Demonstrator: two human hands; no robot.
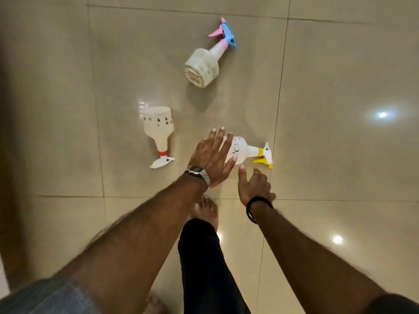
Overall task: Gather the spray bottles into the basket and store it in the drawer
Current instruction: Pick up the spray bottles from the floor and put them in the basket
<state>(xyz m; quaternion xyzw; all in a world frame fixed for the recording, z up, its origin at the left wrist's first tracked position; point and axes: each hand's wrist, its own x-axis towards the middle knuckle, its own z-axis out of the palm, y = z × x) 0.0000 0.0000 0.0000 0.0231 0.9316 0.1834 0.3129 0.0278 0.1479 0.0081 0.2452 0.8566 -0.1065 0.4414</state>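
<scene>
Three spray bottles lie on their sides on the glossy beige tile floor. The yellow-nozzle bottle (246, 151) is nearest, nozzle pointing right. My left hand (213, 157) hovers over its base end with fingers spread, covering part of it. My right hand (254, 186) is just below that bottle, fingers apart, holding nothing. A red-collar bottle with a white nozzle (159, 132) lies to the left. A blue and pink nozzle bottle (204, 64) lies farther away. No basket or drawer is in view.
My bare foot (205, 211) and dark trouser leg (204, 264) stand on the floor tiles (340, 155) directly below my hands. A dark vertical edge runs down the far left of the view. Ceiling lights reflect off the tiles at right.
</scene>
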